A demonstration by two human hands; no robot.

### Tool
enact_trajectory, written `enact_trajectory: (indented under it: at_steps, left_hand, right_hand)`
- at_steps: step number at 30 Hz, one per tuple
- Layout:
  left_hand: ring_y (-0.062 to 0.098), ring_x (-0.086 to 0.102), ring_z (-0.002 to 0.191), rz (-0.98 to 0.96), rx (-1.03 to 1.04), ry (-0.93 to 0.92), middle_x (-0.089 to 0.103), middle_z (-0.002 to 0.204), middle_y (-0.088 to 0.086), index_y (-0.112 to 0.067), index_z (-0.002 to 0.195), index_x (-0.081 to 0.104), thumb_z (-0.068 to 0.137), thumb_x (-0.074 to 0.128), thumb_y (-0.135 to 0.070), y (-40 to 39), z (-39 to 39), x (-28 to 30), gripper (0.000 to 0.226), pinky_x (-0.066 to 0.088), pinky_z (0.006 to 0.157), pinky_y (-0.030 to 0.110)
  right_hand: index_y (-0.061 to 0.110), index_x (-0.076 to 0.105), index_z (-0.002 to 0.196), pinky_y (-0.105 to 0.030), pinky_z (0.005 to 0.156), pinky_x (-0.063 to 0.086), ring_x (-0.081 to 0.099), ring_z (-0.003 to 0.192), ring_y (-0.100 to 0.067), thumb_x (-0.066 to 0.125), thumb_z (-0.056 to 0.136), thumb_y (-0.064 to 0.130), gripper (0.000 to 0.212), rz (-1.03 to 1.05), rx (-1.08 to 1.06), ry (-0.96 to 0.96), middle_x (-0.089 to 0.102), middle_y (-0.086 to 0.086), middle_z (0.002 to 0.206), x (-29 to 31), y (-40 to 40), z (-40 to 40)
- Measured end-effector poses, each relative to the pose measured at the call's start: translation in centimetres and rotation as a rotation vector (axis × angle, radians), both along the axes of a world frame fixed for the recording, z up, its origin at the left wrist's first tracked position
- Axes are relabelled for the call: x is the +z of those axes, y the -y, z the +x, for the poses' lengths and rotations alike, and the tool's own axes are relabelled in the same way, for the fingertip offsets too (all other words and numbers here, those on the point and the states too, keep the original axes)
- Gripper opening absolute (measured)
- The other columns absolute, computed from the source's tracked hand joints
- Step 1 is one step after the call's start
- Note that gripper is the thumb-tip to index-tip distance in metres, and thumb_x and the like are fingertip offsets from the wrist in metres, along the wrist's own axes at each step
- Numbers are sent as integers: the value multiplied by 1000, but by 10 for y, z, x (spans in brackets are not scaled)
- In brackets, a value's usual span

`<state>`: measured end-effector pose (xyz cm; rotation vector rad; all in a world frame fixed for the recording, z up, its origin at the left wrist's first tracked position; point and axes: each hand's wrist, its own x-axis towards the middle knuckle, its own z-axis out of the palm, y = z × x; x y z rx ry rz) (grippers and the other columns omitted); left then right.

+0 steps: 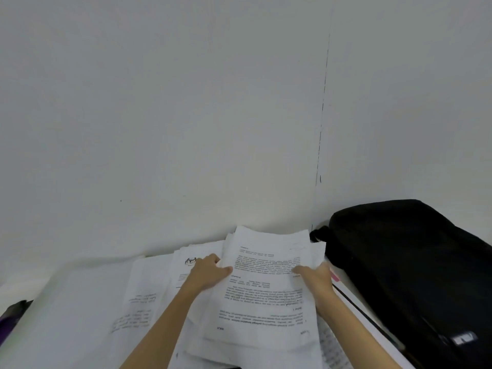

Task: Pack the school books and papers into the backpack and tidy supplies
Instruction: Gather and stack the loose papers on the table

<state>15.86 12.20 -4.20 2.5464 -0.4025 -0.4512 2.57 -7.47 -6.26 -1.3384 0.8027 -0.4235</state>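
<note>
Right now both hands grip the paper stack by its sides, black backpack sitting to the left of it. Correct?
Not quite. In the head view the black backpack sits to the right of the paper stack, not the left. Left hand and right hand do grip its sides.

We see a thick stack of printed papers (266,288), white with upside-down text, slightly fanned and lifted at its far end. More loose sheets (138,296) lie flat to its left. The black backpack (415,267) lies on its side at right, just beside the stack.
</note>
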Motion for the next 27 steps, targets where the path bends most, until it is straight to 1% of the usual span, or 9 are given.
enact_trajectory:
  at_steps: [3, 5, 8, 11, 13, 16, 19, 24, 27]
  left_hand:
    - [18, 53, 104, -76, 40, -72, 53, 123, 1, -10, 124, 44, 86, 62, -43, -2, -1, 1, 54, 41, 78, 26]
    - [14, 58, 86, -100, 24, -120, 60, 102, -4, -12, 99, 54, 86, 64, -42, -10, 1, 1, 33, 40, 64, 23]
    - [10, 43, 57, -51, -12, -183, 46, 75, -5, -20, 76, 42, 87, 61, -42, -23, -2, -1, 31, 30, 51, 20]
    - [15, 55, 90, -53, -32, -112, 51, 102, 0, -24, 94, 56, 76, 66, -53, -31, -9, -6, 35, 46, 81, 24]
    - [24, 53, 110, -112, 61, -52, 48, 120, 5, -31, 101, 58, 67, 66, -57, -35, -14, -9, 43, 45, 98, 36]
    - [23, 53, 105, -352, 220, -66, 50, 127, 9, -22, 113, 56, 83, 68, -39, -37, -20, -13, 36, 47, 79, 27]
    - [28, 54, 111, -468, 317, -163, 51, 133, 14, -8, 135, 40, 88, 64, -34, -37, -21, -14, 60, 45, 72, 27]
    - [30, 39, 127, -83, 312, 33, 41, 136, 12, -8, 136, 40, 90, 55, -48, -36, -26, -13, 63, 36, 102, 37]
    - [27, 49, 114, -121, 296, 10, 47, 126, 12, -7, 121, 50, 90, 56, -45, -31, -23, -16, 50, 42, 89, 32]
  right_hand:
    - [-4, 52, 118, -48, 73, 57, 66, 90, -40, 67, 76, -3, 45, 210, 9, 17, 66, -23, 105, -2, 5, 2]
    - [-7, 59, 111, -49, 73, 57, 66, 90, -42, 64, 80, -5, 32, 305, 110, -4, 68, -27, 102, 2, 6, -4]
    - [-9, 57, 113, -48, 71, 57, 66, 90, -41, 60, 84, -7, 29, 192, 246, -48, 67, -26, 105, 13, 11, -11]
    - [1, 54, 116, -48, 78, 55, 65, 92, -38, 62, 87, -3, 31, -1, 257, -51, 66, -19, 109, 30, 17, -8]
    - [6, 56, 113, -45, 79, 54, 65, 92, -35, 61, 88, -1, 27, -25, 296, -3, 66, -15, 106, 43, 15, -6]
    - [7, 57, 112, -47, 83, 53, 64, 94, -36, 62, 88, 1, 25, -28, 309, 9, 67, -16, 104, 48, 8, 1]
    - [6, 57, 102, -43, 75, 54, 63, 83, -33, 59, 88, -1, 16, -43, 242, -56, 66, -16, 93, 30, -8, 11]
    - [9, 55, 111, -40, 84, 53, 62, 97, -31, 57, 84, 5, 28, -211, 171, -158, 64, -11, 106, 4, -20, 22]
    - [3, 55, 113, -46, 86, 53, 62, 96, -34, 61, 82, 0, 32, -62, 196, -100, 65, -15, 106, 9, -17, 25]
